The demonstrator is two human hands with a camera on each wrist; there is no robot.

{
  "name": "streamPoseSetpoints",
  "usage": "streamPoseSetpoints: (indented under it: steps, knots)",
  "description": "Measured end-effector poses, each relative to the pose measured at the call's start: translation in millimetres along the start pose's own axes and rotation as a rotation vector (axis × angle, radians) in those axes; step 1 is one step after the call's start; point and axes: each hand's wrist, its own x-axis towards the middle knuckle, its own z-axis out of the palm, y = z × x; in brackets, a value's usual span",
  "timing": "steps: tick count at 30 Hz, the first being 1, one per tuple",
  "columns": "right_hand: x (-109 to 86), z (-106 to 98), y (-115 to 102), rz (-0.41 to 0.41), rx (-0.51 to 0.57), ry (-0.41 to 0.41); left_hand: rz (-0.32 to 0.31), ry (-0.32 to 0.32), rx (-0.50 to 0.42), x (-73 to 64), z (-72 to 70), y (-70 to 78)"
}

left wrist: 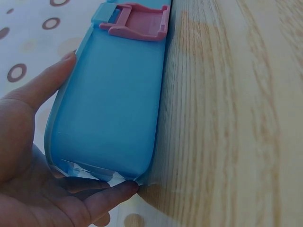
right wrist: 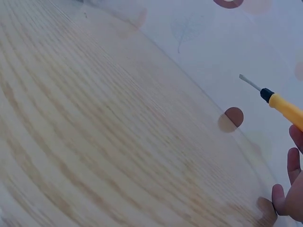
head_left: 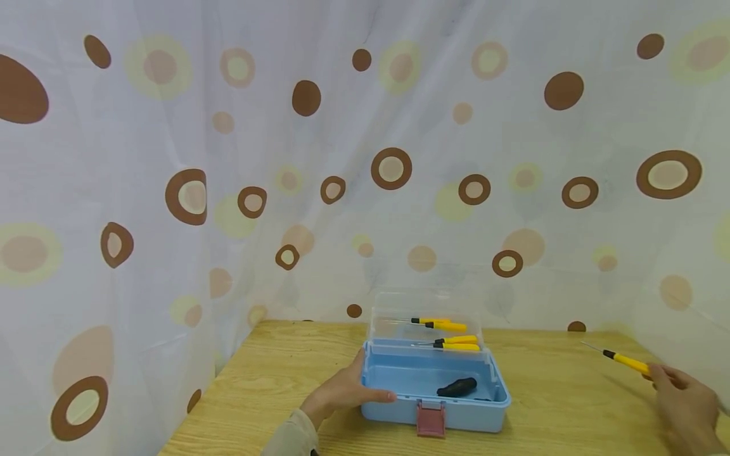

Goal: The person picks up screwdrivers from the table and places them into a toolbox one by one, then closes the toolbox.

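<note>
A light blue toolbox [head_left: 393,410] with a pink latch [head_left: 430,420] stands on the table, its clear lid [head_left: 393,310] swung back. My left hand [head_left: 349,391] holds the box's left front corner, thumb over the front rim and fingers along the end wall, as the left wrist view shows. On the far right my right hand [head_left: 684,405] grips a flat-tipped screwdriver [right wrist: 284,108] by its yellow handle, above the table with the blade pointing away to the left. A black-handled tool [head_left: 457,387] lies inside the box; its kind is unclear.
Several yellow-handled screwdrivers [head_left: 447,327] show at the clear lid; whether they lie in it or behind it I cannot tell. The wooden table [head_left: 274,380] meets a dotted curtain [head_left: 422,209] at its back and sides.
</note>
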Motion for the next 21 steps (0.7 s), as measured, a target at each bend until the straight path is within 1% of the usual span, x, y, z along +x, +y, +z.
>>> streamPoseSetpoints:
  steps: [5, 8, 12, 18, 19, 21]
  knots:
    - [2.9, 0.7, 0.6, -0.015, 0.001, -0.02, 0.012, -0.002, -0.006, -0.2, -0.5, -0.1]
    - [1.5, 0.5, -0.8, -0.029, 0.033, -0.044, 0.018, -0.005, -0.006, 0.6, -0.6, -0.8]
    - [-1.6, 0.7, -4.2, -0.103, 0.051, -0.088, 0.012, -0.004, -0.005, 0.0, -0.6, -0.7]
    - [-7.9, 2.3, -11.8, -0.173, 0.175, -0.172, 0.005, -0.003, 0.004, 0.7, -0.6, -0.6]
    - [-9.1, 2.4, -13.2, -0.179, 0.21, -0.196, 0.004, -0.002, 0.005, 0.8, -0.6, -0.5]
    - [-11.2, 2.9, -16.0, -0.209, 0.249, -0.245, -0.002, 0.0, 0.005, 0.2, -0.5, 0.0]
